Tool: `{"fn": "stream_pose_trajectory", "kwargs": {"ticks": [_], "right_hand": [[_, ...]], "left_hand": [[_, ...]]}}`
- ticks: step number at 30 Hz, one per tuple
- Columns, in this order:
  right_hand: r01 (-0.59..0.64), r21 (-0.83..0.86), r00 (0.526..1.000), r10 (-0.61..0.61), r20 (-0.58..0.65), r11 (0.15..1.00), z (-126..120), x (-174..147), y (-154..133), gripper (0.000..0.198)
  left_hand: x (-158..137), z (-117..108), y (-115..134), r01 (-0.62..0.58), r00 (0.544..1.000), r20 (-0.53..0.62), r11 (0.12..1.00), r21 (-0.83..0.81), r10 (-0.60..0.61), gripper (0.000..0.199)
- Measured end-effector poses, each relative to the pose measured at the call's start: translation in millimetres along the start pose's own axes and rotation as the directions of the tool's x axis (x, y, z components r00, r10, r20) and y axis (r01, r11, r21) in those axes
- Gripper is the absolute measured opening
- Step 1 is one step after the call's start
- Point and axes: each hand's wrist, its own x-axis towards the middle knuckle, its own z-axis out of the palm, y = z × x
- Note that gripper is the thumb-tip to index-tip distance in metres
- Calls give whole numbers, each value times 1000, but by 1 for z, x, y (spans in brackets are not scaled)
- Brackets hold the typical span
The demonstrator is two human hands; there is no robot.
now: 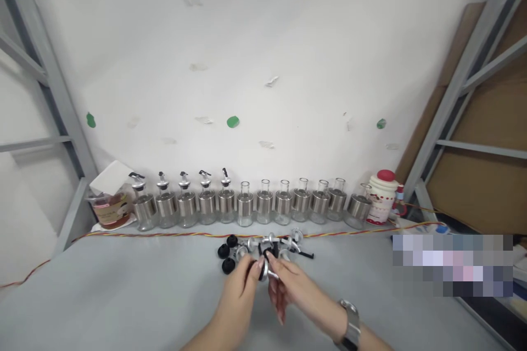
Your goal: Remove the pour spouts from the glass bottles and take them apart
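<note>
My left hand (241, 288) is closed on the black side of a bottle pourer (264, 271) with a silver disc. From the other side, the thumb and forefinger of my right hand (290, 279) pinch the same pourer, while its lower fingers hang loose. Just beyond my hands lies a loose pile of silver pourer parts (269, 238) with black levers. Several round black stoppers (223, 251) sit at the pile's left. My fingers partly hide the held pourer, so its full shape does not show.
Along the wall stands a row of glass bottles with metal sleeves; the left ones carry pourers (205, 178), the right ones have bare necks (303, 184). A tub (110, 211) and a white red-lidded jar (381, 197) flank them. A twisted wire (164, 234) crosses the grey table (123, 290).
</note>
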Motion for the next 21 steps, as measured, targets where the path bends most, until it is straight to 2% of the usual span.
{"fn": "stream_pose_trajectory", "kwargs": {"ticks": [2,4,7,10,13,15,17,19,20,21], "right_hand": [[-85,163,996,77,51,983,1,6,5,49],[-28,206,999,33,-19,978,1,12,12,51],[115,28,972,-107,-210,993,2,16,22,50],[189,-275,919,-269,-289,943,5,9,23,41],[201,-535,867,-403,-293,821,7,0,17,35],[222,-681,816,-516,-262,698,6,-3,15,32],[277,-799,758,-633,-159,533,0,-2,14,30],[356,-857,725,-689,2,372,-7,0,13,29],[395,-859,724,-686,73,326,-11,0,12,29],[426,-846,734,-669,117,320,-14,1,11,28]], "left_hand": [[0,1,-1,-66,998,23,995,70,65,29],[0,3,-3,-52,998,33,998,38,50,29],[0,8,-4,34,998,56,989,-143,-26,30],[-1,11,-2,85,996,30,960,-265,-80,31],[0,12,2,120,991,-22,939,-324,-134,35],[2,12,3,186,980,2,917,-354,-198,40],[8,10,2,267,962,38,900,-344,-271,46],[16,7,-2,319,947,56,897,-306,-317,51],[19,5,-5,330,943,56,900,-287,-328,53],[22,3,-8,330,943,51,905,-268,-329,53]]}}
